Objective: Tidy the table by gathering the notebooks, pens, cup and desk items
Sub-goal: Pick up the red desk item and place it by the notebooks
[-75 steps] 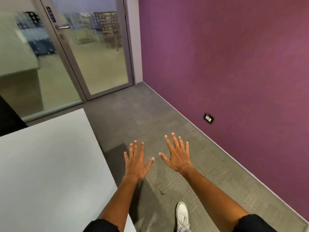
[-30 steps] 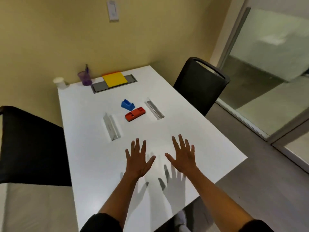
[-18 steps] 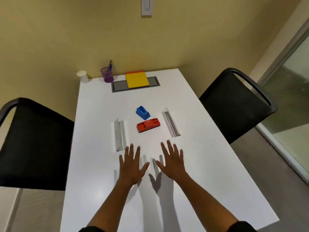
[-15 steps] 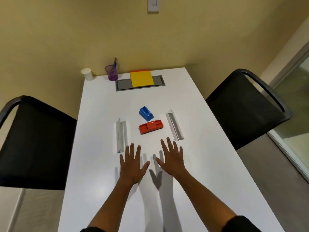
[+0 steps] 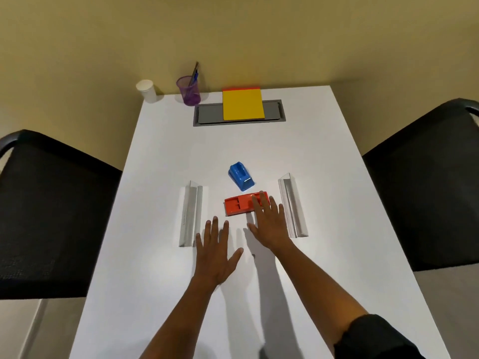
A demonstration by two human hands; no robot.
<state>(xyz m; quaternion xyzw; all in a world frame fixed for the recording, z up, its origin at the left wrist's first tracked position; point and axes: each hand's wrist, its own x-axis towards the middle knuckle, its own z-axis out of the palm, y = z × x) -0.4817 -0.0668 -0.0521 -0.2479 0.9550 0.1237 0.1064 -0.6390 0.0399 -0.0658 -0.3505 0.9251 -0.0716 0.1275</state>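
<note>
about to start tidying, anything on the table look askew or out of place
Nothing is spilled or damaged. The blue desk item and the red tray lie loose and skewed mid-table, and the yellow notebook sits across the grey cable hatch.

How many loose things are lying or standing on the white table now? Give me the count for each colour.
Yellow: 1, notebook
Purple: 1, pen holder
White: 1, paper cup
Blue: 1, desk item
Red: 1, desk item
Clear: 2, left stand, right stand
Total: 7
</note>
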